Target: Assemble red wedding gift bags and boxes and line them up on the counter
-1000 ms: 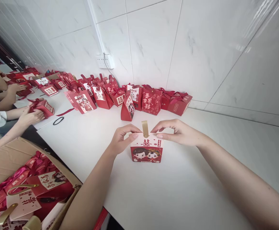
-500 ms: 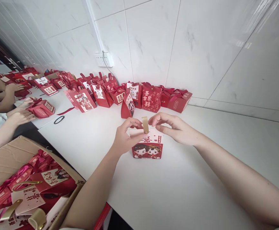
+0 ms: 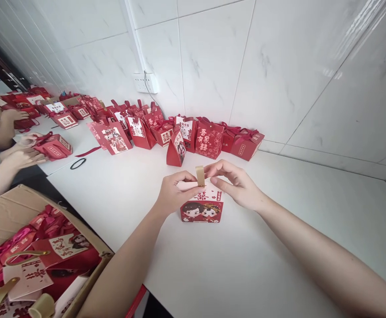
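A small red-and-white gift box (image 3: 201,211) with two cartoon faces on its front stands upright on the white table. A gold ribbon loop (image 3: 200,176) rises from its closed top edge. My left hand (image 3: 176,194) pinches that top edge on the left, thumb in front and fingers behind, close to the base of the loop. On the right, my right hand (image 3: 237,183) is closed about the same edge, its thumb in front and its fingers curled behind. The tips of those fingers are partly hidden behind the loop and the box top.
Several finished red gift boxes (image 3: 209,140) stand along the tiled wall. At lower left, a cardboard carton (image 3: 30,198) holds many more boxes. A black ring (image 3: 78,164) lies on the table. Further left, a co-worker's hands (image 3: 23,152) hold a red box (image 3: 56,147).
My right hand has come down and in to the box's top edge beside the gold loop. My left hand keeps its pinch there. The whole view has shifted slightly.
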`<action>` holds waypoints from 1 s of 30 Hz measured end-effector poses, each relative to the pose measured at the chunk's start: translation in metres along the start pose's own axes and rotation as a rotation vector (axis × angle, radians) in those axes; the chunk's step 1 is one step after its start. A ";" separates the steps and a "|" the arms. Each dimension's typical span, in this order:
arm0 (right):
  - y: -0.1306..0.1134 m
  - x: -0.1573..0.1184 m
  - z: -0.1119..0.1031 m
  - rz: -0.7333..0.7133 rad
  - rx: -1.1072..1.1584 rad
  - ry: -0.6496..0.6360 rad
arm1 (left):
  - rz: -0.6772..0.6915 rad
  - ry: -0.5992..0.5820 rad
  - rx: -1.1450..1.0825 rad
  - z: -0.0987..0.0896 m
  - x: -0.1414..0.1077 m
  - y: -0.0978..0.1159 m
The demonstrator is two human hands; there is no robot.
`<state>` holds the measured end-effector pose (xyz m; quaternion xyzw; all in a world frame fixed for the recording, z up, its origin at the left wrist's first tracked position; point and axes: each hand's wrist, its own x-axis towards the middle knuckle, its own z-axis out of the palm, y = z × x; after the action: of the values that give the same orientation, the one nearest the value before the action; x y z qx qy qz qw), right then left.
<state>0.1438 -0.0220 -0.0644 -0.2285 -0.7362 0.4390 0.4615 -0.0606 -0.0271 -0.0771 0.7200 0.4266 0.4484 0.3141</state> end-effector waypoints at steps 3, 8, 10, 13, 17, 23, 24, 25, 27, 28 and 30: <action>-0.002 0.000 -0.002 0.005 -0.099 -0.050 | -0.011 0.001 -0.009 0.002 -0.002 0.003; 0.000 0.002 -0.003 -0.082 -0.107 -0.137 | 0.044 0.008 -0.081 0.011 -0.002 -0.003; 0.002 0.002 -0.002 -0.091 -0.083 -0.163 | 0.052 0.041 -0.109 0.015 -0.002 -0.007; 0.002 0.002 -0.001 -0.049 -0.044 -0.152 | 0.053 0.057 -0.125 0.020 -0.003 -0.010; -0.003 0.001 0.000 -0.066 -0.097 -0.147 | 0.040 0.021 -0.126 0.022 -0.003 -0.006; -0.008 0.002 -0.003 -0.101 -0.193 -0.054 | 0.060 -0.022 -0.107 0.025 -0.002 0.005; -0.008 0.002 -0.004 -0.087 -0.189 -0.016 | 0.067 -0.019 -0.087 0.025 -0.002 0.005; -0.008 0.002 -0.004 -0.074 -0.189 0.018 | 0.068 -0.019 -0.067 0.025 -0.001 0.005; -0.007 0.002 -0.004 -0.065 -0.203 0.060 | 0.062 -0.020 -0.047 0.025 0.000 0.003; -0.007 0.002 -0.004 -0.068 -0.211 0.077 | 0.064 -0.019 -0.047 0.025 0.001 0.001; -0.006 0.002 -0.002 -0.073 -0.223 0.113 | 0.079 -0.015 -0.055 0.025 0.003 -0.002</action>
<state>0.1453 -0.0227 -0.0581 -0.2758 -0.7613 0.3237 0.4895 -0.0374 -0.0250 -0.0880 0.7306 0.3830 0.4666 0.3192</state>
